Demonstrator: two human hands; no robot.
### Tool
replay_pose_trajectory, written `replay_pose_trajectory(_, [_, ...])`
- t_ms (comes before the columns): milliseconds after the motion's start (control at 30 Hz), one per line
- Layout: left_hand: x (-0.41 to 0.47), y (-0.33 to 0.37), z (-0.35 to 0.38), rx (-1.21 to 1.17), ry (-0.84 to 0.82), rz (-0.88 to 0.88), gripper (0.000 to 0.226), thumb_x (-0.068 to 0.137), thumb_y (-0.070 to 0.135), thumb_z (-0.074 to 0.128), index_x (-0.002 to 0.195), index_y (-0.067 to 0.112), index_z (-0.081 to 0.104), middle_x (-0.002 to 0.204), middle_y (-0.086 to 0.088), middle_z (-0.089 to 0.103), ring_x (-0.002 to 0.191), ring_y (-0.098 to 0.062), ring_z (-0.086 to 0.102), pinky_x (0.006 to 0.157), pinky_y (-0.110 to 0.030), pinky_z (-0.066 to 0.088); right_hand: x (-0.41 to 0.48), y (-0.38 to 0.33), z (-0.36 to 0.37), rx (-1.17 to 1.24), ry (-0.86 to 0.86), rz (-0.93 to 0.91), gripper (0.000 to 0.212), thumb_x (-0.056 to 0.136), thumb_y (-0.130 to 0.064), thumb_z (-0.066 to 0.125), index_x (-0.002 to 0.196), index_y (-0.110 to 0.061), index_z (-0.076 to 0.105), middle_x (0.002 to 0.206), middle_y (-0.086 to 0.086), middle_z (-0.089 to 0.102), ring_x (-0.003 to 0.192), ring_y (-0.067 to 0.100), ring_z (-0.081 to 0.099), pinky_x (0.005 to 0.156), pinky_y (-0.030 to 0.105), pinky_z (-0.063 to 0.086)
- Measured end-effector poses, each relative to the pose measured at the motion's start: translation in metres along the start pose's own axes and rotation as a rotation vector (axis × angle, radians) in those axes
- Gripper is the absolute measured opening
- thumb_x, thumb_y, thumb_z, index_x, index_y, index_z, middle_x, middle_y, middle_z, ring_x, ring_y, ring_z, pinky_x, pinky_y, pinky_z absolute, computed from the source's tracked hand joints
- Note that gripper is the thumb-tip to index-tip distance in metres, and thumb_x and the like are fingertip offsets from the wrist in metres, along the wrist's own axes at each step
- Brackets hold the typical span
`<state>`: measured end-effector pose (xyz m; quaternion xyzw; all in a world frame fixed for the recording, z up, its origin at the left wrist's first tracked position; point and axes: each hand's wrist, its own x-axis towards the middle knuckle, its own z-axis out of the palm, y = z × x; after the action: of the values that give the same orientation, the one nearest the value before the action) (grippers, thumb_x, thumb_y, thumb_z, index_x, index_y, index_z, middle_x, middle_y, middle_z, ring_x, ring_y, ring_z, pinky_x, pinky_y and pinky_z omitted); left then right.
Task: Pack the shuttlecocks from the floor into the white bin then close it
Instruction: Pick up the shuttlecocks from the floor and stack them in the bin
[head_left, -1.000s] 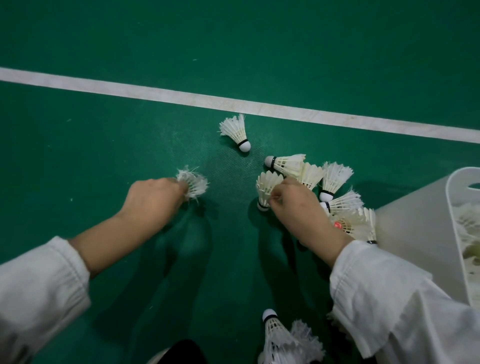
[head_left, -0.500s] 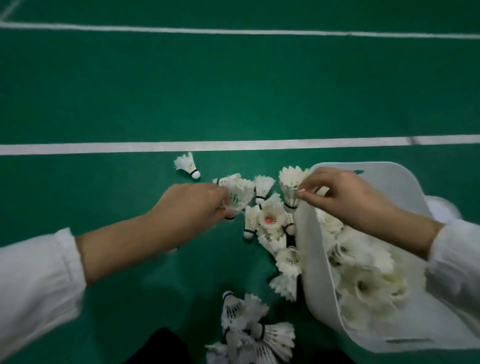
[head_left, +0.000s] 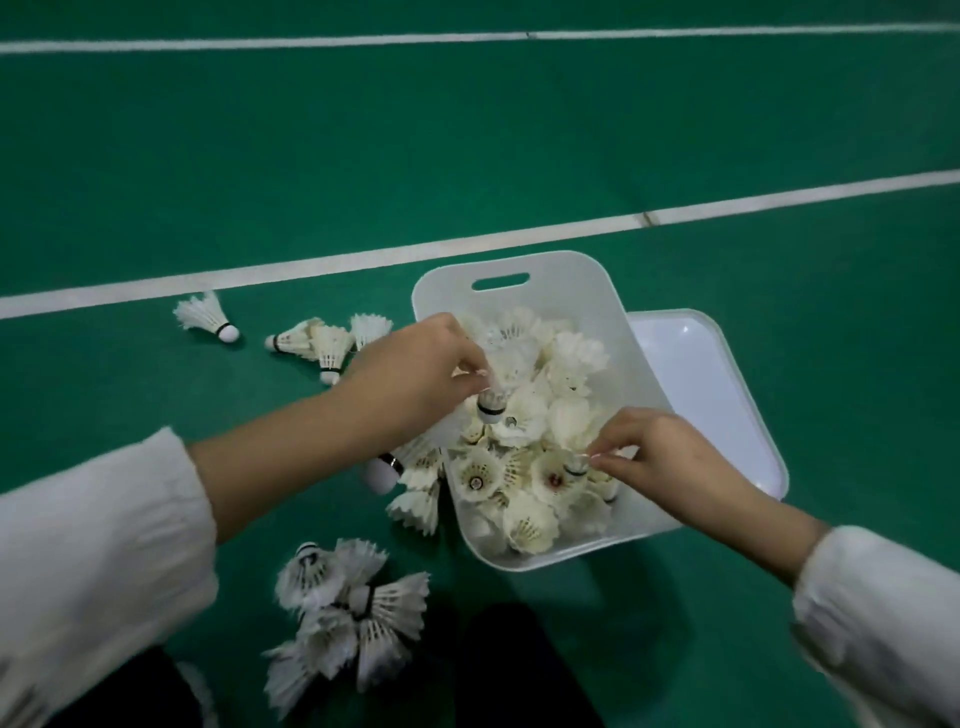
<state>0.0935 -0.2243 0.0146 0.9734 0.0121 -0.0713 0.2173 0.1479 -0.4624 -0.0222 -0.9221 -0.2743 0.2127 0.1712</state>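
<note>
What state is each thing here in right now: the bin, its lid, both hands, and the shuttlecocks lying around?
white bin: open, nearly full of shuttlecocks.
lid: off, lying on the floor beside the bin.
left hand: over the bin, pinching a shuttlecock.
right hand: over the bin, fingers pinched on a shuttlecock.
loose shuttlecocks: unpacked, lying on the floor.

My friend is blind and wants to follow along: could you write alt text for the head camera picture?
Two bare hands, left hand and right hand, each lower a white feathered shuttlecock into an open white plastic bin already heaped with them. More feathered shuttlecocks lie scattered on the green court floor, and a white plastic lid rests beside the bin.
</note>
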Motion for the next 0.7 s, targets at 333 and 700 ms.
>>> replay_pose_trajectory(333, [0.006, -0.001, 0.052, -0.120, -0.028, -0.062, 0.018, 0.088, 0.037, 0.055, 0.097, 0.027, 0.067, 0.107, 0.012, 0.058, 0.094, -0.011, 0.056, 0.083, -0.040, 0.048, 0.037, 0.033, 0.066, -0.285, -0.279, -0.078, 0.024, 0.086, -0.013, 0.055, 0.104, -0.015, 0.070, 0.112, 0.003, 0.066, 0.108, 0.019, 0.055, 0.094, 0.028, 0.044])
replay_pose_trajectory(700, [0.015, 0.012, 0.049, -0.104, -0.007, 0.031, 0.021, 0.089, 0.039, 0.053, 0.099, 0.027, 0.066, 0.104, 0.013, 0.056, 0.090, -0.009, 0.055, 0.079, -0.037, 0.048, 0.027, -0.025, 0.000, 0.044, 0.052, -0.157, 0.032, 0.088, -0.034, 0.059, 0.119, -0.029, 0.055, 0.101, -0.007, 0.054, 0.083, 0.013, 0.061, 0.082, 0.033, 0.049])
